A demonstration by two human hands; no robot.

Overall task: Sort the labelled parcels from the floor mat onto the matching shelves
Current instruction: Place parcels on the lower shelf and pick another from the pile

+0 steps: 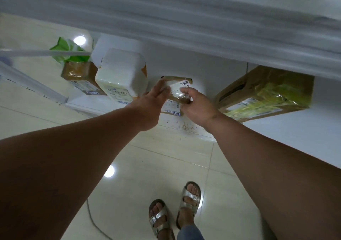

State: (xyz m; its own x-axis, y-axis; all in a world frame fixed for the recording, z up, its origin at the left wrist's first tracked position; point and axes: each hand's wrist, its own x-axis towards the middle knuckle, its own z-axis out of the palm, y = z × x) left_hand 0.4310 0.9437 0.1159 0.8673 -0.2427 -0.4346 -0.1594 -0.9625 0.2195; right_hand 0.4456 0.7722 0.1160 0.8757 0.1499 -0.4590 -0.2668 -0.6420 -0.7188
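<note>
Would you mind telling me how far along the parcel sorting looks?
Done: a white foam box, brown taped box and large yellow-taped carton sit shelved. In hand: left hand and right hand place a small labelled parcel. The mat isn't visible.

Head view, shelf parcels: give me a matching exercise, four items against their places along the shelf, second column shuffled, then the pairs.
Items:
1. green bag
2. white foam box
3. small taped parcel
4. large cardboard box

Places:
A. between both hands
B. far right of the shelf
C. far left, at the back
D. just left of the left hand

Pairs: 1-C, 2-D, 3-A, 4-B
</note>
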